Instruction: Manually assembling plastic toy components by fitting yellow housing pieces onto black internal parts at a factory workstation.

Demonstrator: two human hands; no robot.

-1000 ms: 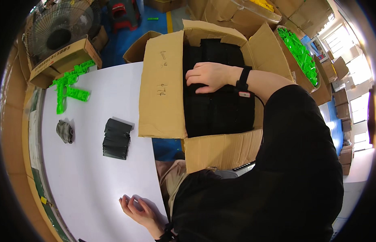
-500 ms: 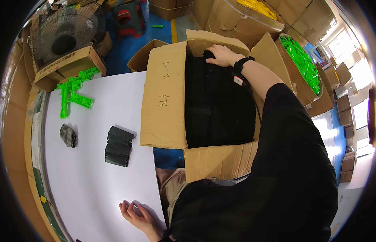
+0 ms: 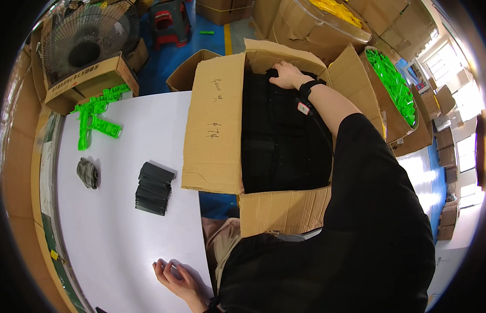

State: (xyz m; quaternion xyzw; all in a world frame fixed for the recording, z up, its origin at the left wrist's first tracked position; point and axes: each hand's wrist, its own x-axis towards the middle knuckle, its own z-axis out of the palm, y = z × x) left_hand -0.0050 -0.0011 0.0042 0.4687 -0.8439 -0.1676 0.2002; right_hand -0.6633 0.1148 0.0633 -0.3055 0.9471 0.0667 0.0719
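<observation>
Flat black pieces [image 3: 285,148] in brown cardboard box [image 3: 212,156]; your right hand [image 3: 288,76], far end, grip unclear; left hand [image 3: 176,280], left of box, fingers parted.

Black pieces [image 3: 285,141], one packed mass: dark, fairly flat on top, set close in rows; inside the cardboard box, far edge under the right hand [image 3: 288,75], grip unclear. Cardboard box [image 3: 211,125]: brown, open, flaps spread, handwriting on the left one; beside the table [image 3: 112,245]. Black strips [image 3: 154,189], one group: thin, flat, overlapping in a short column; on the table, apart from the left hand [image 3: 175,279].
</observation>
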